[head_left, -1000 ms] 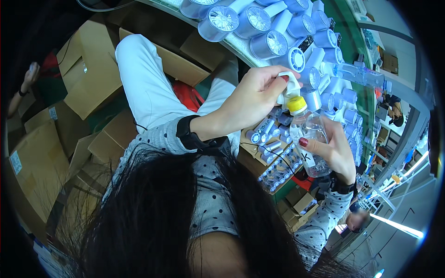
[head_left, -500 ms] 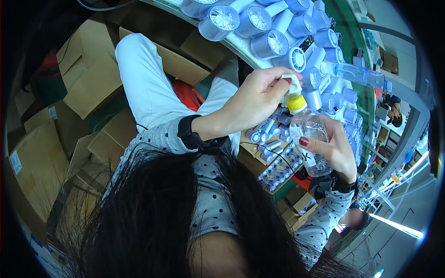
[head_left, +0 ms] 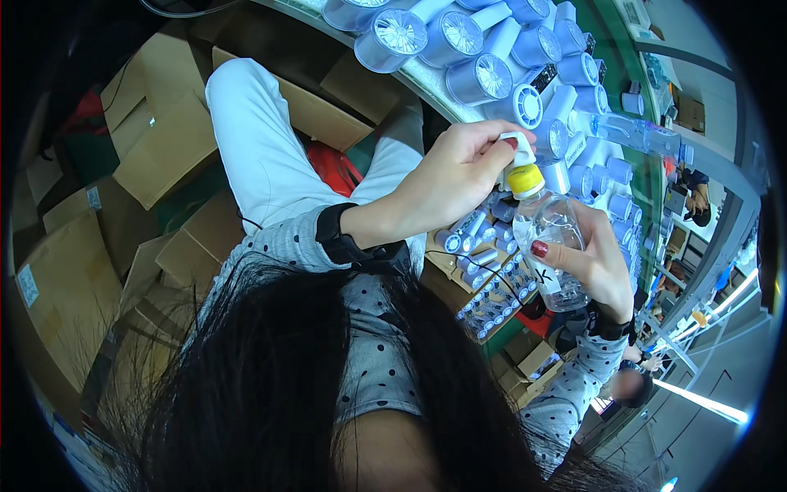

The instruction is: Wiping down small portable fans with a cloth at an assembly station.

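Moved: bottle hardly at all; a co-worker's hand has left the left side.
Left hand: you pinch a white cloth beside the yellow cap.
Right hand: wrapped round your bottle.
Bottle: tilted, near the worktop's near edge.

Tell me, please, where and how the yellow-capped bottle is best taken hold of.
Probably around the middle of the bottle, from the person's right, as the right grip holds it. Its body is long and rounded, and it tilts with the yellow cap toward the picture's upper left; that end is crowded by the left grip with its white piece.
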Motion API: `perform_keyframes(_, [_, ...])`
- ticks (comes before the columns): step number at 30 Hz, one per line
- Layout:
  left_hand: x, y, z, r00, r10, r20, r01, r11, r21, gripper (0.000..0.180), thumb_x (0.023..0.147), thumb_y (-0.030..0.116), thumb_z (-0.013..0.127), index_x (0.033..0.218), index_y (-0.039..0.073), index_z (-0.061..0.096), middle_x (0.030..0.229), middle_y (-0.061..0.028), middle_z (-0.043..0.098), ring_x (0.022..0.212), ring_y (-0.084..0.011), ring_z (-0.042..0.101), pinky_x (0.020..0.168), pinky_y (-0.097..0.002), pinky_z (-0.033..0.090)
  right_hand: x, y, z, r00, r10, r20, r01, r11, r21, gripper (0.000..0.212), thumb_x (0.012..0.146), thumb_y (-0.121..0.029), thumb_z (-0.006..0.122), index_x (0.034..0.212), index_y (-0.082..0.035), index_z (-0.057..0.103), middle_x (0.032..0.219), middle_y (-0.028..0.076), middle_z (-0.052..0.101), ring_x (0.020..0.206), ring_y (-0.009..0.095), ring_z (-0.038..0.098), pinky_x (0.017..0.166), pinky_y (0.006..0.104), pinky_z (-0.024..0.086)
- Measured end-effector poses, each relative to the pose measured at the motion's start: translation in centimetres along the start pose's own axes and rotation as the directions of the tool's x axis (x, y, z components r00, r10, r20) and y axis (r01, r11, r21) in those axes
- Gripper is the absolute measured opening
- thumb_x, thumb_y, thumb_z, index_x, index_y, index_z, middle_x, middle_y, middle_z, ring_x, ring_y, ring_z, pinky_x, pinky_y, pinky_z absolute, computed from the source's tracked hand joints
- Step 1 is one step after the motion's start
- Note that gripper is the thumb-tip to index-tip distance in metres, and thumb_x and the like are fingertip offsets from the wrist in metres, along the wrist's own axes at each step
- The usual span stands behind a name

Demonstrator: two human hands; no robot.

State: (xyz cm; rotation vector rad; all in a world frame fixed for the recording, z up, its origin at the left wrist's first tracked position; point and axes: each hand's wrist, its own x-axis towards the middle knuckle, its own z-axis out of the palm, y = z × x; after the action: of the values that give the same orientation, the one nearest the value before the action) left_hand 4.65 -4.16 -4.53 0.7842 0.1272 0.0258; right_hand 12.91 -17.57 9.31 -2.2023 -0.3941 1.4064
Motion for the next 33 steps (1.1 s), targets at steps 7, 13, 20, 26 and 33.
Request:
perform_keyframes(7, [0.0,-0.1,0.0,1.0,-0.016,-0.002,0.016,1.0,-0.015,0.032,0.096,0.016,0.038,0.117,-0.004,0.051,0.112,-0.0095,0.056,0.105,-0.0152,0.054,0.092,-0.0297,0.045,-0.2,-0.4,0.0,1.0,-0.006,-0.022,0.007,1.0,0.023,0.039,0.073,-0.012,0.071,0.105,0.006,0.056,0.089,0.006,0.064,0.081,0.009,0.054,0.075,0.0243,0.042])
perform_keyframes(13, [0.2,0.0,0.0,1.0,-0.019,0.002,0.02,1.0,-0.013,0.032,0.096,0.017,0.038,0.117,-0.004,0.051,0.112,-0.0096,0.056,0.105,-0.0153,0.054,0.093,-0.0298,0.044,-0.2,-0.6,-0.3,1.0,0.009,-0.009,-0.009,1.0,0.004,0.039,0.073,-0.011,0.07,0.105,0.006,0.056,0.088,0.005,0.063,0.08,0.009,0.053,0.074,0.024,0.042])
perform_keyframes(20, [0.1,-0.1,0.1,1.0,-0.016,-0.005,0.016,1.0,-0.018,0.032,0.096,0.018,0.039,0.116,-0.004,0.052,0.112,-0.0099,0.056,0.105,-0.0157,0.054,0.093,-0.0303,0.044,-0.2,-0.6,-0.1,0.999,0.027,-0.018,-0.026,1.0,0.012,0.042,0.072,-0.014,0.07,0.106,0.006,0.056,0.089,0.004,0.061,0.079,0.008,0.052,0.073,0.0226,0.041])
perform_keyframes(26, [-0.1,0.4,-0.1,0.997,-0.073,-0.004,0.07,0.97,-0.234,0.033,0.095,0.018,0.039,0.116,-0.004,0.052,0.11,-0.0121,0.058,0.104,-0.0178,0.056,0.093,-0.0327,0.044,0.2,1.1,-0.2,0.994,-0.099,-0.037,0.096,0.992,-0.081,0.043,0.071,-0.014,0.073,0.106,0.006,0.055,0.089,0.005,0.062,0.082,0.01,0.053,0.077,0.0245,0.041])
perform_keyframes(33, [1.2,2.3,0.4,0.99,-0.132,0.05,0.14,0.952,-0.271,0.036,0.094,0.017,0.037,0.118,-0.008,0.048,0.115,-0.017,0.056,0.105,-0.0217,0.057,0.093,-0.0357,0.044,-0.5,3.6,-0.3,0.902,-0.319,-0.292,0.351,0.934,0.061,0.058,0.07,-0.013,0.073,0.117,0.006,0.045,0.102,0.01,0.058,0.097,0.015,0.053,0.088,0.0276,0.039])
